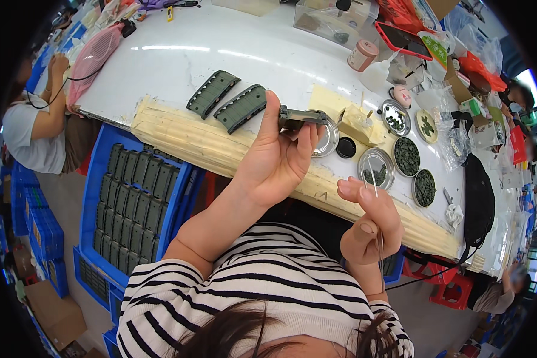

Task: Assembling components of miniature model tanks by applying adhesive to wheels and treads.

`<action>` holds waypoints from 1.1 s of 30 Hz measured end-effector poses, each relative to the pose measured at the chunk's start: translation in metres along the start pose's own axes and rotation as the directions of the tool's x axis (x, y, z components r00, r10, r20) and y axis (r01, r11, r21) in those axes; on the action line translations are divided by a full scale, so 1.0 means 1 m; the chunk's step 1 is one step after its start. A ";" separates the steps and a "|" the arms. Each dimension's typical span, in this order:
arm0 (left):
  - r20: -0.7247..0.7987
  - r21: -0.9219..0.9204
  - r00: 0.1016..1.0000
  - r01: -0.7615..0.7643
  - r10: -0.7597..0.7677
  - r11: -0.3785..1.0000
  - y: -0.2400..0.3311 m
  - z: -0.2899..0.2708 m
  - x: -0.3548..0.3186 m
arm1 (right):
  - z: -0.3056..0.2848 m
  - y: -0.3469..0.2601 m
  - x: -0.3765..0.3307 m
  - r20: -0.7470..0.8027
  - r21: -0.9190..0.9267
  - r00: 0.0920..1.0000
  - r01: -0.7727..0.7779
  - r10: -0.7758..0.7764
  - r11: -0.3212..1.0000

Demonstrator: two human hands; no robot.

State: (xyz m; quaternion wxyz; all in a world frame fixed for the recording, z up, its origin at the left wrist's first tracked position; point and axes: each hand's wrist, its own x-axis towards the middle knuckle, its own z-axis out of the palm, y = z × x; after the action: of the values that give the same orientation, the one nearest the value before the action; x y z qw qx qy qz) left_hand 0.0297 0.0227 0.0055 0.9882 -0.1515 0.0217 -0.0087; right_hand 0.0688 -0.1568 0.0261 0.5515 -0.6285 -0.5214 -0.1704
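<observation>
My left hand (274, 158) is raised over the table's front edge, thumb and fingers closed on a dark green plastic part (298, 117) seen edge-on. Lower and to the right, my right hand (373, 224) grips a thin metal tool (371, 173). Its slim tip points up and away from me, and its other end runs down past my wrist. I cannot tell whether it is tweezers or a pick. Two similar curved green parts, a left one (213, 93) and a right one (241, 108), lie on the table beyond my left hand.
At the right stand round dishes of small dark green pieces (407, 156), a metal-rimmed dish (376, 169), a black round lid (346, 147) and a yellowish block (361, 125). A blue crate (95, 197) of green parts sits below the table. Another person (39, 131) sits at far left.
</observation>
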 end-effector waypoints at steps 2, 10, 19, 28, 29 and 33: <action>-0.002 -0.013 1.000 0.000 -0.001 1.000 0.000 0.000 0.000 | -0.003 -0.001 -0.001 0.058 -0.052 0.998 0.003 0.000 0.999; -0.001 0.007 1.000 0.012 -0.012 1.000 -0.001 -0.001 -0.001 | 0.001 -0.006 0.001 0.070 -0.062 0.993 -0.094 0.098 0.994; -0.013 0.018 1.000 0.020 -0.020 1.000 -0.003 -0.002 -0.001 | 0.006 0.002 0.002 0.036 0.005 0.996 -0.080 0.080 0.997; 0.011 0.077 0.999 -0.036 0.035 0.996 -0.003 -0.014 -0.001 | 0.019 -0.017 0.002 -0.076 0.311 0.938 -0.300 0.338 0.902; 0.022 0.093 0.998 -0.052 0.051 0.994 -0.003 -0.016 -0.002 | 0.020 -0.021 0.005 -0.091 0.349 0.915 -0.340 0.393 0.873; 0.214 0.501 0.960 -0.266 0.180 0.824 -0.012 -0.016 -0.003 | -0.005 -0.015 0.015 0.082 0.037 0.990 -0.118 0.115 0.992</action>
State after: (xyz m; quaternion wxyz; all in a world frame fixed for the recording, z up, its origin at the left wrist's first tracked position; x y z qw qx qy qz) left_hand 0.0254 0.0069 -0.0060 0.9845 0.1273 -0.0419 0.1135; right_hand 0.0634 -0.1565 0.0471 0.5522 -0.6525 -0.5089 -0.1016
